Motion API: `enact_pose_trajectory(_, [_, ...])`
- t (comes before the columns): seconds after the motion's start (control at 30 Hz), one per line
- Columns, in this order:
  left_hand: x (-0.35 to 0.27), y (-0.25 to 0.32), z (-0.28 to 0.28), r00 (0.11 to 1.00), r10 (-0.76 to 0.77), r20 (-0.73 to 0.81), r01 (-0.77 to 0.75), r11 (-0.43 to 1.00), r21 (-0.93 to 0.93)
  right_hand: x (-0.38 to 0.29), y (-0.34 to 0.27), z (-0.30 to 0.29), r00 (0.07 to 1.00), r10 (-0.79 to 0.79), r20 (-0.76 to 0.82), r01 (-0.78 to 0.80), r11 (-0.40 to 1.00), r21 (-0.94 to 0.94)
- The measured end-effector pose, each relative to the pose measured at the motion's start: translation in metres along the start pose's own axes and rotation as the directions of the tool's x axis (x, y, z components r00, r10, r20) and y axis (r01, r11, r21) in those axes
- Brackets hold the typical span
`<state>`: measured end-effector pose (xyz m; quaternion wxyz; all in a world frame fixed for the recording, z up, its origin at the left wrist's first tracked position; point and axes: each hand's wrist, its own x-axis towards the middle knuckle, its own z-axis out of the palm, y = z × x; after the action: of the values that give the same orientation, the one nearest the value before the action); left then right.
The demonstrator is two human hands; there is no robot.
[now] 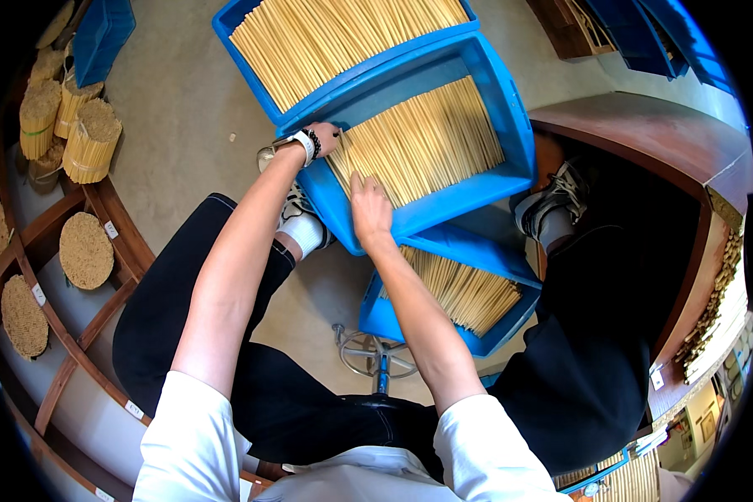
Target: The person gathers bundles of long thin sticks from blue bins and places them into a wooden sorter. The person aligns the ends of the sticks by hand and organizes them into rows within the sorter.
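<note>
A blue plastic bin (pixel 427 216) stands in front of me between my feet, with a layer of thin pale wooden sticks (pixel 420 141) lying side by side in it. At the left end of the layer, my left hand (pixel 325 138) reaches over the bin's wall; its fingertips touch the outermost sticks and are partly hidden. My right hand (pixel 371 207) lies across the near ends of the sticks at the lower left, fingers slightly apart and pointing away from me. Whether the left fingers pinch a stick cannot be made out.
Beyond it, another blue bin (pixel 279 113) is full of similar sticks. A lower blue bin (pixel 502 351) holds more, beside a stool base (pixel 381 370). Bundled sticks (pixel 91 141) stand by a wooden compartment rack (pixel 63 392) at left. A wooden cabinet (pixel 652 128) flanks my right leg.
</note>
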<state>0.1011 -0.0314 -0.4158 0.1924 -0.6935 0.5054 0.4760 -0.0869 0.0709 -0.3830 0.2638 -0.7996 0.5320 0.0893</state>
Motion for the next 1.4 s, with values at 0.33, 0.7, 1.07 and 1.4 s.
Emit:
enact_pose_trajectory(0.33, [0.001, 0.000, 0.004, 0.999, 0.014, -0.037, -0.015, 1.000, -0.005, 0.001, 0.003, 0.007, 0.995, 0.016, -0.103, -0.020, 0.999, -0.032])
enact_pose_trajectory(0.7, [-0.001, 0.001, 0.010, 0.988, 0.112, -0.106, -0.119, 0.991, -0.063, 0.004, 0.001, 0.006, 0.996, 0.082, -0.018, -0.083, 0.995, -0.058])
enact_pose_trajectory(1.07, [-0.007, 0.002, 0.007, 0.996, 0.072, -0.050, -0.075, 0.995, -0.072, 0.001, -0.002, -0.004, 0.999, 0.022, -0.046, -0.025, 0.997, -0.070])
enact_pose_trajectory(1.4, [-0.045, 0.021, -0.004, 0.990, 0.061, -0.126, -0.072, 0.994, -0.081, -0.009, 0.015, -0.030, 0.998, 0.045, -0.034, -0.044, 0.998, 0.045])
